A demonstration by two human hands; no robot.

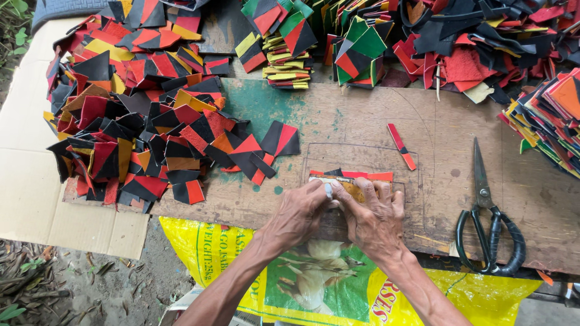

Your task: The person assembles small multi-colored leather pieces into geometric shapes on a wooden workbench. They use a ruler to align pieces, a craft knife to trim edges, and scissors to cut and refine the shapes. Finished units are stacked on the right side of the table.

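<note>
Patch stack (353,178) — mostly hidden beneath left hand (299,214) and right hand (374,217).

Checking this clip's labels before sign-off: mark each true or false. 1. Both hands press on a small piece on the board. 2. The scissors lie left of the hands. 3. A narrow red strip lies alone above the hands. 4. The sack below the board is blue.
1. True: left hand and right hand press the small piece on the wooden board.
2. False: the scissors lie to the right.
3. True: red strip.
4. False: the sack is yellow.
</note>
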